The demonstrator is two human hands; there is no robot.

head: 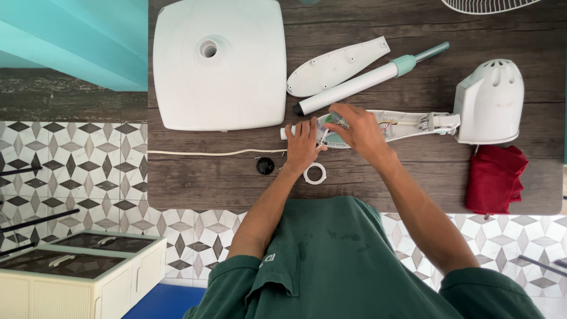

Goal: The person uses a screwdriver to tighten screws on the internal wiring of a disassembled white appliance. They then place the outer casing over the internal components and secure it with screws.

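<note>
White plastic fan neck housing point(407, 124) lies open on the wooden table point(207, 183), cover off. My left hand point(302, 145) presses flat on its near end, fingers together. My right hand point(357, 131) pinches a small part inside it. A white ring point(315, 173) and black knob point(265, 166) sit just below the housing.

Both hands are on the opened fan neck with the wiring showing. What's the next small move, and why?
Probably seat the small part pinched in the right hand into the open neck housing, with the left hand steadying its end. The cavity is open with wires exposed, and the cover lies apart beside the pole. What the part is cannot be made out.
</note>
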